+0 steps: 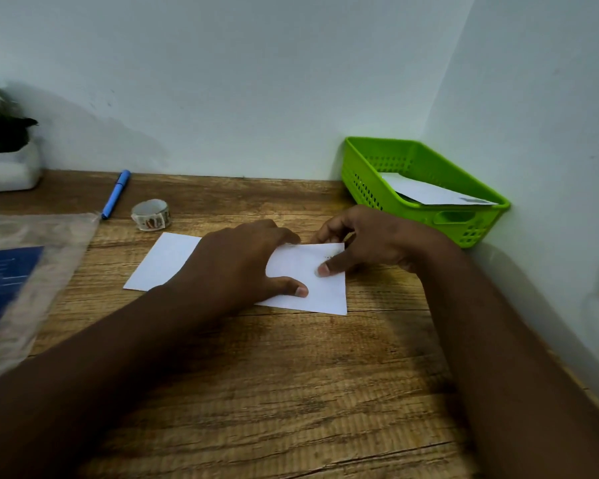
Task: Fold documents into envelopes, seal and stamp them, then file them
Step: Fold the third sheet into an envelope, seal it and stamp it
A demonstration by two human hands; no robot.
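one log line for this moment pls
stage: stamping | left hand: presses envelope flat | right hand: fingers on its top right corner | stamp roll: on desk | basket: holds one envelope

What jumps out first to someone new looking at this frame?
Both hands at centre: the left hand presses flat on a white envelope on the wooden desk, while the right hand pinches its far right edge. Next, the bright green basket in the right corner, holding a white envelope.
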